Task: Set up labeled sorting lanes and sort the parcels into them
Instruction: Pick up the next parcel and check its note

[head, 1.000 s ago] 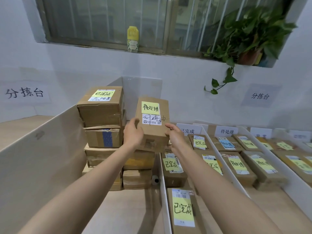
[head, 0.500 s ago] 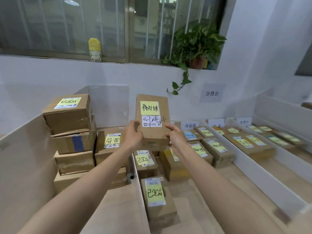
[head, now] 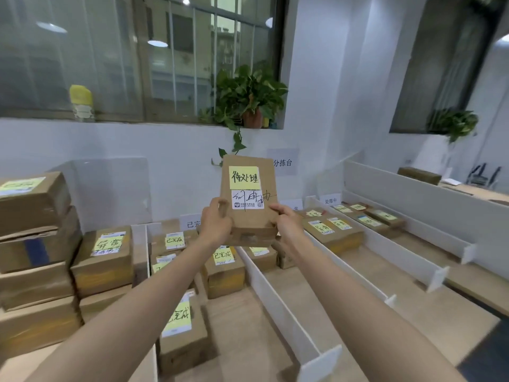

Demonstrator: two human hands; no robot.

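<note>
A flat cardboard parcel (head: 252,220) is held upright in mid-air at the centre of the view, above the far ends of the sorting lanes. Its lower left edge is grasped by the left hand (head: 216,226), with the fingers curled round the side. Its lower right edge is grasped in the same way by the right hand (head: 287,224). A yellow note (head: 244,177) reading 待处理 is stuck towards twelve o'clock on its face, and a white printed label (head: 248,202) is fixed just below it.

At nine o'clock from the parcel a stack of boxes (head: 33,238) is seen, and beside it a box marked 异常 (head: 104,260). At six o'clock a parcel noted 已完成 (head: 223,267) is laid in a lane bounded by a white divider (head: 275,296). At three o'clock a lane card (head: 330,201) reading 处理中 is stood upright. Near it lies a noted parcel (head: 330,232) whose blurred writing possibly reads 异常. A potted plant (head: 248,97) is set on the sill at twelve o'clock.
</note>
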